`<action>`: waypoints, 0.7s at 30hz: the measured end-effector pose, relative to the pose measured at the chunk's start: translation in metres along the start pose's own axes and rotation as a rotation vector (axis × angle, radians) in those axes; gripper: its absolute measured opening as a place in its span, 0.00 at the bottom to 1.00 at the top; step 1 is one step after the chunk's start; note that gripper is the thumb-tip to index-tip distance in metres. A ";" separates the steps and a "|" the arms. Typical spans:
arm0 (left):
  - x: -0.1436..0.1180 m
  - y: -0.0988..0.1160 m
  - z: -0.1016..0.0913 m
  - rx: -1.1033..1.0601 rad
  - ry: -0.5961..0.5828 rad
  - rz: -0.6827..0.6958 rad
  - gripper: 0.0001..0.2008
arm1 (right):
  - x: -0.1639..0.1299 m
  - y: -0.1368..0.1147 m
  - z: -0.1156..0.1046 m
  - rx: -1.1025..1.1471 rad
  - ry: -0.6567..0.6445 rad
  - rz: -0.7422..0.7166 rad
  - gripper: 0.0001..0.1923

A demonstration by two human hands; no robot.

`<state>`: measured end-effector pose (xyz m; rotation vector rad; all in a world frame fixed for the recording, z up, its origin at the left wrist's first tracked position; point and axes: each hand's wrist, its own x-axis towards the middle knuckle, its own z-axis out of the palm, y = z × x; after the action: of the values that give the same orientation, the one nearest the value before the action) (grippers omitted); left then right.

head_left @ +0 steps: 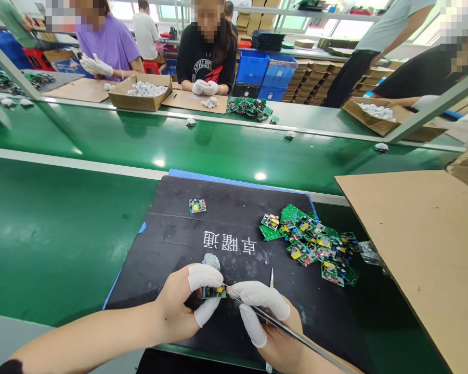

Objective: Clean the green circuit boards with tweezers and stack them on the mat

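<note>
My left hand [187,304], with white finger cots, pinches a small green circuit board [213,292] between thumb and forefinger above a black mat [234,244]. In my right hand [269,322], also wearing finger cots, are metal tweezers [288,330] whose tips touch the board's right edge. A grey lump of putty [211,260] lies on the mat just beyond my left fingers. One single circuit board [197,206] sits alone near the mat's far edge. A pile of several green circuit boards [312,243] lies at the mat's right side.
A large cardboard sheet [421,249] covers the right. A green conveyor belt [179,143] runs across beyond the mat. Across it, other people in white gloves work at cardboard boxes [140,93] of white parts and a board pile [249,108]. Blue crates [265,72] stand behind.
</note>
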<state>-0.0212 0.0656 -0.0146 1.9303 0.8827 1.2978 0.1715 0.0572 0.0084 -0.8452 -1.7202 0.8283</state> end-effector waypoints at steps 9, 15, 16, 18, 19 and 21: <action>0.000 -0.001 0.000 0.007 0.006 0.033 0.17 | -0.007 0.013 -0.005 -0.170 -0.105 -0.243 0.28; 0.002 -0.002 0.002 0.008 0.041 0.083 0.16 | -0.009 0.030 0.002 -0.194 -0.109 -0.363 0.22; 0.002 -0.001 0.002 0.009 0.040 0.081 0.16 | -0.009 0.030 0.003 -0.217 -0.109 -0.391 0.20; 0.002 -0.001 0.002 0.006 0.035 0.075 0.16 | -0.007 0.029 0.003 -0.255 -0.097 -0.472 0.19; 0.002 0.000 0.002 0.004 0.035 0.070 0.16 | -0.006 0.028 0.002 -0.268 -0.093 -0.502 0.19; 0.002 0.000 0.002 -0.004 0.034 0.061 0.16 | -0.004 0.024 0.000 -0.272 -0.092 -0.511 0.18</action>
<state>-0.0193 0.0670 -0.0143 1.9514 0.8427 1.3704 0.1759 0.0665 -0.0139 -0.5040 -2.0386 0.2972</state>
